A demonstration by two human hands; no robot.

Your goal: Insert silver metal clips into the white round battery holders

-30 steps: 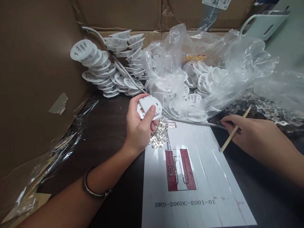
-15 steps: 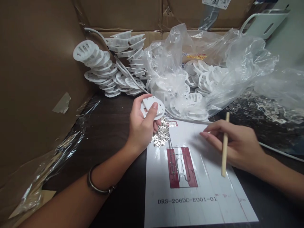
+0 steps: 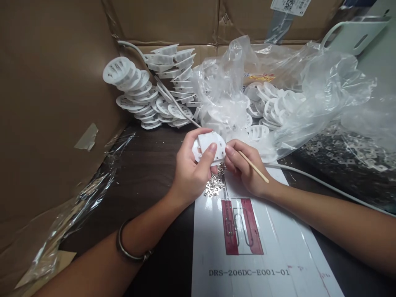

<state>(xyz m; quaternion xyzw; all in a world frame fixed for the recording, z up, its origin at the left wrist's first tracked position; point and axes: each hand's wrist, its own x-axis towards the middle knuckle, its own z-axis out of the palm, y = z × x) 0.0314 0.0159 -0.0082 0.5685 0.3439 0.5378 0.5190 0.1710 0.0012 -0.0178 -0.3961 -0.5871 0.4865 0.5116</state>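
A round white plastic part (image 3: 217, 145) with small slots is gripped in my left hand (image 3: 194, 169), thumb across its face. My right hand (image 3: 246, 167) is closed around a thin wooden stick (image 3: 253, 166), whose rear end points down and right. The right fingertips meet the right edge of the white part; whether they also pinch a small piece is too small to tell. Below both hands, a pile of small shiny metal pieces (image 3: 214, 184) lies on a laminated sheet (image 3: 235, 272) printed with a red and white drawing.
Stacks of similar white round parts (image 3: 148, 95) stand at the back left. A clear plastic bag (image 3: 222, 90) covers more of them in the middle. Many loose metal pieces (image 3: 349, 146) lie at right. A grey cable (image 3: 312, 175) crosses the table, with cardboard walls (image 3: 173, 20) behind.
My right hand has moved left with the wooden stick, from over the sheet to the edge of the white part. My left hand still holds the part. The view has shifted slightly.
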